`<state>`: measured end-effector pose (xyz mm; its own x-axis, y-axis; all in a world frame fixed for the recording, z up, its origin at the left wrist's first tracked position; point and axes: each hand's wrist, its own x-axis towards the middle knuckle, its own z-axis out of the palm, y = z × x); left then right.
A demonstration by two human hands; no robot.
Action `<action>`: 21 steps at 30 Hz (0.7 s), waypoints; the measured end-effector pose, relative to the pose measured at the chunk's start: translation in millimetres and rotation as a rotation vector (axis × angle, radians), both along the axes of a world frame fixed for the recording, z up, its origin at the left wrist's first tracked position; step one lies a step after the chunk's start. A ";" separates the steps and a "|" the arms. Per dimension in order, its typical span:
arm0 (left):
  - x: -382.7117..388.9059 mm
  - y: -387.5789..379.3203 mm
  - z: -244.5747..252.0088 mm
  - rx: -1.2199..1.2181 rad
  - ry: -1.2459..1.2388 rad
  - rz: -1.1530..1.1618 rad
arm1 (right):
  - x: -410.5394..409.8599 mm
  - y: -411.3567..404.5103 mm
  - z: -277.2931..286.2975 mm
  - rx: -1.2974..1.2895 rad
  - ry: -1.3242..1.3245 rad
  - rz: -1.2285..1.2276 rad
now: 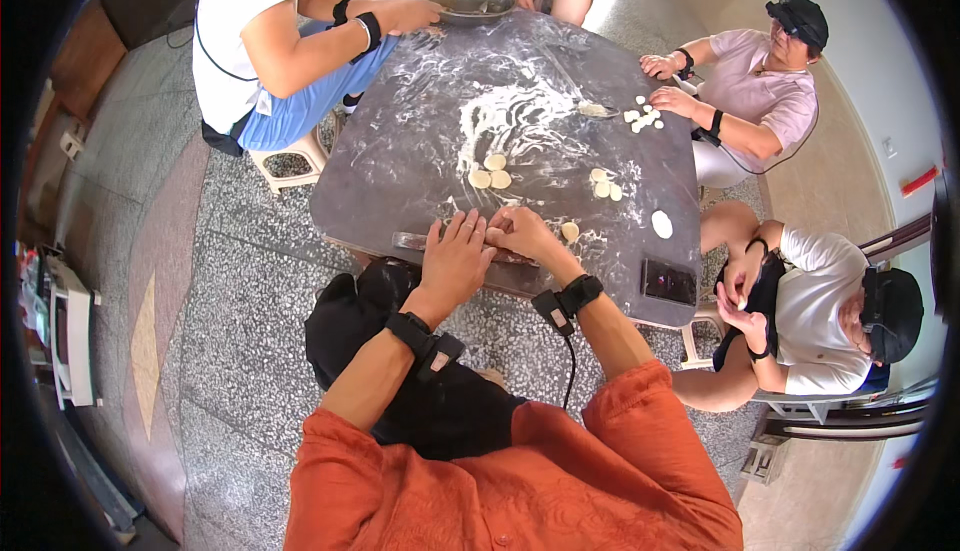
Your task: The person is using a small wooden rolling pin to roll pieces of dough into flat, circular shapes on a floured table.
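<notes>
My left hand (459,255) lies across a rolling pin (409,241) near the table's front edge, fingers stretched out and spread. The pin's left end shows past the hand; part of its length is covered. Beside it, my right hand (523,234) has bent fingers with the tips close together by the pin; anything between them is hidden. One round dough piece (570,232) sits to the right of my right hand. Beyond my hands, three flattened dough pieces (496,162) touch one another on the floured dark table (390,168).
Further right are several dough pieces (602,189), a white oval (661,224) and a phone (669,281). Flour (517,112) streaks the middle, near a floury utensil (598,110). A metal basin (466,20) stands at the far edge. Co-workers sit around; one person's hands (675,101) are by small dough lumps (643,120).
</notes>
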<state>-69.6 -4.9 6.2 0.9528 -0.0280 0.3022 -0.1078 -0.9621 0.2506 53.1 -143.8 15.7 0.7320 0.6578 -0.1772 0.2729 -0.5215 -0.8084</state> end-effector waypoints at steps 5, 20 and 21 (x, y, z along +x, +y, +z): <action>0.2 1.4 0.7 0.008 0.015 0.009 | -2.0 5.1 7.9 -0.055 0.004 -0.010; -1.7 -3.3 1.8 0.037 0.033 0.084 | -0.4 -3.4 9.8 0.007 0.106 0.029; -1.0 -2.2 1.6 0.036 0.040 0.071 | 0.6 -2.3 10.9 0.006 0.113 0.015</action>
